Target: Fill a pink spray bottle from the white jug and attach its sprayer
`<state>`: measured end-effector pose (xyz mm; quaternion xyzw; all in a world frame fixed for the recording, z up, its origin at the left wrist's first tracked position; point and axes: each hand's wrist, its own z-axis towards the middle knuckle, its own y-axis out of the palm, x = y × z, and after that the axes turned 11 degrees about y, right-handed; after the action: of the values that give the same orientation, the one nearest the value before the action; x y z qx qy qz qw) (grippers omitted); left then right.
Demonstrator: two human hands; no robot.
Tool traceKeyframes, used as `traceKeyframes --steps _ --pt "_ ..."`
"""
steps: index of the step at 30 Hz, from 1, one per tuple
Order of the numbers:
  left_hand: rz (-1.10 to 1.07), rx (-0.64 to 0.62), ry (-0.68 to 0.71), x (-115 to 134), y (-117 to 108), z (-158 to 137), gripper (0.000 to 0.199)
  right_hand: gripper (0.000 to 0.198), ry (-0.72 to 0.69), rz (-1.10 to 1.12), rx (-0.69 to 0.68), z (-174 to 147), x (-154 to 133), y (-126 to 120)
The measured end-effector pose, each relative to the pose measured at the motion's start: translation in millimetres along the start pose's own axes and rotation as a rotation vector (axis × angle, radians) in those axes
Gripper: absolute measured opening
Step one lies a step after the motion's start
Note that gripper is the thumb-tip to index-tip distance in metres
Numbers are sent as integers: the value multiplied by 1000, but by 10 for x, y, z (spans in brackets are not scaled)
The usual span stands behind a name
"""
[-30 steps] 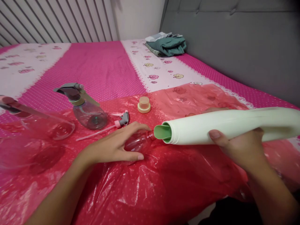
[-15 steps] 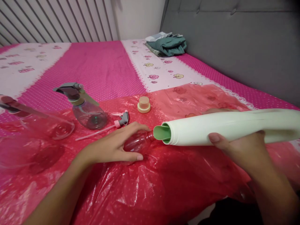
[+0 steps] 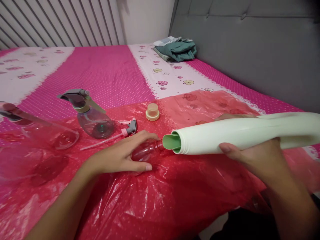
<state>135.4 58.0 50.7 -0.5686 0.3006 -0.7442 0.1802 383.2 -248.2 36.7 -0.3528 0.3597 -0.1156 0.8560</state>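
My left hand [image 3: 125, 151] is wrapped round a clear spray bottle without its head [image 3: 147, 151], which leans with its neck toward the right. My right hand [image 3: 252, 156] grips a large pale green detergent bottle [image 3: 220, 135] from below, tipped nearly level. Its green pouring spout [image 3: 172, 142] meets the small bottle's mouth; whether liquid runs out cannot be seen. A grey and pink spray head [image 3: 129, 129] with a long tube lies just beyond my left hand. The detergent bottle's yellowish cap [image 3: 152, 112] stands behind the two bottles.
To the left stands a clear spray bottle with a grey trigger [image 3: 95, 121]; farther left are more clear spray bottles [image 3: 50, 130]. Red plastic sheeting [image 3: 155, 206] covers the near part of the pink bed [image 3: 100, 70]. Folded clothes [image 3: 177, 50] lie by the grey headboard [image 3: 237, 53].
Both hands keep their holds, and the spout stays at the small bottle's mouth. The detergent bottle's rear end has risen very slightly; the view has shifted a little.
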Motion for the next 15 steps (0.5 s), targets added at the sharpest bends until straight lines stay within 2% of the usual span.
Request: traceKeyframes --steps 9,15 --pt "-3 -2 -8 5 9 23 66 67 -94 -52 35 61 -112 -112" --pt "2 -4 -4 6 5 8 67 66 -100 -90 45 50 -132 -106"
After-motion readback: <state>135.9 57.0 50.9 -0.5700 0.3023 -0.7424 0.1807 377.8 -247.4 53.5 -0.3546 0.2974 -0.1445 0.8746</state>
